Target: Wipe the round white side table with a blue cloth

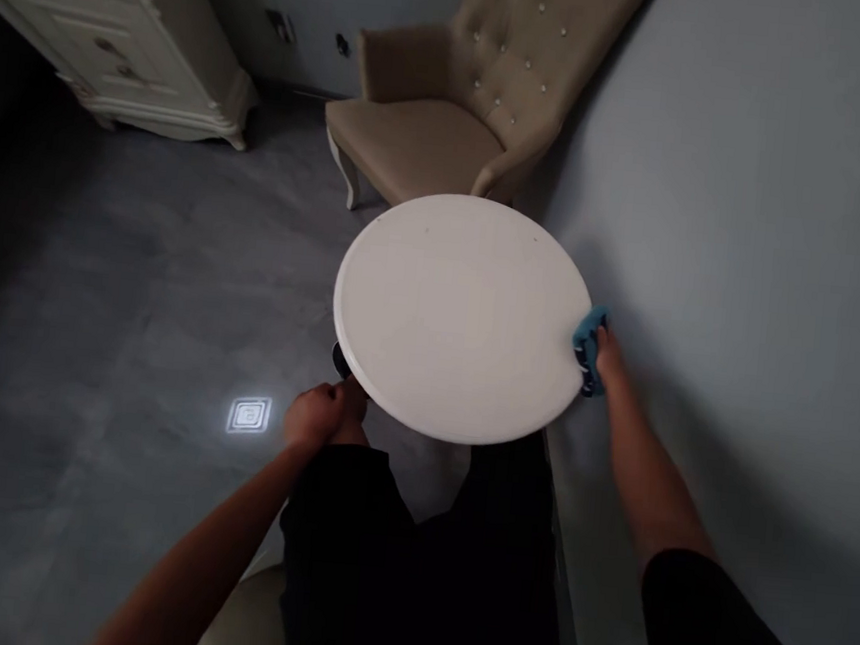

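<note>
A round white table (461, 315) stands before my knees, its top bare except for a few tiny specks near the far edge. At the right rim my right hand (608, 352) grips a blue patterned cloth (589, 349), which is pressed against the table's edge. My left hand (315, 413) is curled into a fist by my left knee, just below the table's near-left rim. Nothing shows in that fist.
A tan tufted armchair (422, 146) stands behind the table. The grey wall (745, 240) runs close along the right side. At the back left is a white chest of drawers (138, 46). A bright square light patch (248, 414) lies on the grey floor (162, 289).
</note>
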Available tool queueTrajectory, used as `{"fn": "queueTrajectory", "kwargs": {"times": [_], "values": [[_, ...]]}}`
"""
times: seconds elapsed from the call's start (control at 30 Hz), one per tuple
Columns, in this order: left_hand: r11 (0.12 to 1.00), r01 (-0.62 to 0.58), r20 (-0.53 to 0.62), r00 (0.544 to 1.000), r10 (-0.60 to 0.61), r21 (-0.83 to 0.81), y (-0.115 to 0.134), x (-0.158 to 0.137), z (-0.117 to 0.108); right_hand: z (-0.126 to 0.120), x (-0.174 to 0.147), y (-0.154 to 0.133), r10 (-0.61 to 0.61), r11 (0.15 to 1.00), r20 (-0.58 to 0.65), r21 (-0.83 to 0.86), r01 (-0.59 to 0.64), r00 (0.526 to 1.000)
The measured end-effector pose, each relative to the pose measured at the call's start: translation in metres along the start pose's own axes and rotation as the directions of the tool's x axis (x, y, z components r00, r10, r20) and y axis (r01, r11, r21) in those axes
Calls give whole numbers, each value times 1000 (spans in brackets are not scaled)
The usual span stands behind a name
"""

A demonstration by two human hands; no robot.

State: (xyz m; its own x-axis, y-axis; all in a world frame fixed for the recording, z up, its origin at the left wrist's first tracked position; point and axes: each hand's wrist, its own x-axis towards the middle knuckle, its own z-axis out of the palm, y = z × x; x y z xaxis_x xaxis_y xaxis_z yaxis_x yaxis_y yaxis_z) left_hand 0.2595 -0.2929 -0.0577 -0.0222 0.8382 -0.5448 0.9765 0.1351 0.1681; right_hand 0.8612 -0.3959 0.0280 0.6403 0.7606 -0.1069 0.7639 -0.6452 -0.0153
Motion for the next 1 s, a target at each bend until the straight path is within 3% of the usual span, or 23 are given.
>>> {"fn": "queueTrajectory", "kwargs": {"times": [0.13,0.3,0.37,0.5,0.63,0.77,0.9,1.0], "values": [[1000,2,11,1000,-2,8,2,0,-7,-25,96,-39,84,992,65,92,-89,994],[1000,-3,9,1000,3,-22,2,2,-15,-27,192,-145,124,987,6,104,-124,992],[999,-6,7,1000,6,-35,1,3,-16,-23,217,-199,77,993,-40,96,-73,996],[999,14,19,1000,-13,-32,1,8,-18,-17,239,-311,-152,984,-47,86,155,987],[1000,8,11,1000,-7,-22,2,10,-19,-11,213,-416,-421,900,-15,121,419,907],[999,24,8,1000,-23,-28,3,11,-15,-6,144,-490,-665,737,16,182,651,747],[999,29,-1,1000,-29,-23,6,8,-11,-4,50,-514,-805,584,14,187,790,593],[999,39,3,999,-39,3,8,2,-10,-5,-27,-496,-843,531,16,183,827,538]]}}
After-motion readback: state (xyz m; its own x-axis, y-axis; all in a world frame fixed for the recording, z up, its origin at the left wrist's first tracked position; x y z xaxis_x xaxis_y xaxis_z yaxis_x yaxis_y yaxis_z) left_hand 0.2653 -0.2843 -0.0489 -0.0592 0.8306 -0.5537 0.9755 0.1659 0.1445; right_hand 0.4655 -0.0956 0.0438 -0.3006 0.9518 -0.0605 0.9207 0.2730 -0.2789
